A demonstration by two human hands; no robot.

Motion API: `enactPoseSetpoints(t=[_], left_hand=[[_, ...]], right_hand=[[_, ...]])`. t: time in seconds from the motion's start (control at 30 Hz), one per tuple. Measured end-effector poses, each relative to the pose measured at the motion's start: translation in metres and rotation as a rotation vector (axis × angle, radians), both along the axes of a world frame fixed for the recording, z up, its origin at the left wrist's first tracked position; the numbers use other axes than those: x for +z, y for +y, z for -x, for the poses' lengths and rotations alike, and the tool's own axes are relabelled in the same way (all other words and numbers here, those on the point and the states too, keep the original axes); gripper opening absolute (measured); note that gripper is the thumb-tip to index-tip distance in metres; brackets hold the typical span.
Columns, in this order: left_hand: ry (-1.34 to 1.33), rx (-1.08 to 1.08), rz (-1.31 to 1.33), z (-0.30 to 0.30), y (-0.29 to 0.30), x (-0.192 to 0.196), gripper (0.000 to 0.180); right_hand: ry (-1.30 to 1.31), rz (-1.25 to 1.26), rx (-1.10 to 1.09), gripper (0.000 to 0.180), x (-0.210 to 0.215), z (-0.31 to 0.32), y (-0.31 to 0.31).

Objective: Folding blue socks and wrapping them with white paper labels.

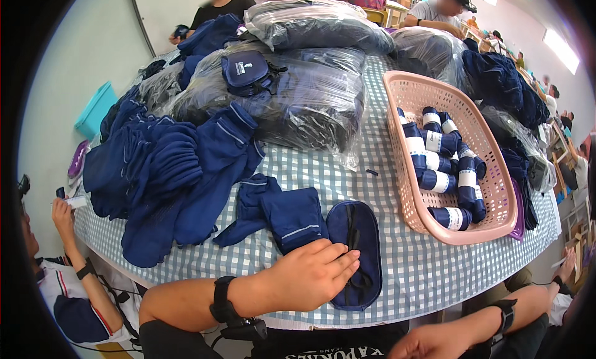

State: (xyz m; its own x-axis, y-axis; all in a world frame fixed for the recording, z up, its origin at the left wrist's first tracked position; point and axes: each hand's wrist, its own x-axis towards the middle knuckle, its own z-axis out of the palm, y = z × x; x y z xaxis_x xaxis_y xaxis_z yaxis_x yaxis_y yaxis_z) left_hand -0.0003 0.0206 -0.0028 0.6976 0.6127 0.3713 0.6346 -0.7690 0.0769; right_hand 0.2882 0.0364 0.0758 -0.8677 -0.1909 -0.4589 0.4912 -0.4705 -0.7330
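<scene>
My left hand (318, 273) reaches across the near edge of the table. Its fingers lie stretched out over a flat, oval navy pouch (366, 235) and black straps (352, 241) on it. What is under the palm is hidden. Just beyond that hand, a folded navy knit garment (293, 217) with a pale stripe touches the pouch's left side. My right hand (428, 343) is low at the lower edge, off the table and away from the pouch. Its fingers are blurred and partly cut off.
A pink basket (406, 191) of rolled navy bundles with white bands stands right. Left lies a heap of navy garments (167, 160). Plastic-wrapped packs (310, 104) fill the back, a small navy pouch (245, 70) on top. Other people sit around the checked table (279, 163).
</scene>
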Motion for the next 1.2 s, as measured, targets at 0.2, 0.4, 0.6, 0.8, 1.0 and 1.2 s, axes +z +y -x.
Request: enactPoseSetpoints(t=[0.2, 0.4, 0.6, 0.8, 1.0, 1.2], left_hand=[[-0.022, 0.023, -0.004, 0.003, -0.004, -0.001, 0.039], [-0.063, 0.032, 0.04, -0.001, -0.004, -0.003, 0.039], [-0.024, 0.036, 0.014, 0.0, -0.004, -0.001, 0.035], [-0.02, 0.008, -0.069, 0.0, -0.005, 0.0, 0.032], [-0.004, 0.149, -0.13, -0.001, -0.002, 0.004, 0.03], [0.018, 0.17, -0.155, 0.001, 0.0, 0.003, 0.03]], right_hand=[[0.399, -0.803, -0.162, 0.013, 0.003, 0.039, 0.023], [0.594, -1.781, -0.37, 0.026, -0.049, 0.063, 0.034], [0.577, -1.967, -0.213, 0.023, -0.054, 0.057, 0.038], [0.603, -1.897, -0.104, 0.015, -0.058, 0.05, 0.04], [0.754, -2.012, -0.092, 0.023, -0.056, 0.053, 0.042], [0.716, -1.979, -0.1, 0.024, -0.06, 0.053, 0.034]])
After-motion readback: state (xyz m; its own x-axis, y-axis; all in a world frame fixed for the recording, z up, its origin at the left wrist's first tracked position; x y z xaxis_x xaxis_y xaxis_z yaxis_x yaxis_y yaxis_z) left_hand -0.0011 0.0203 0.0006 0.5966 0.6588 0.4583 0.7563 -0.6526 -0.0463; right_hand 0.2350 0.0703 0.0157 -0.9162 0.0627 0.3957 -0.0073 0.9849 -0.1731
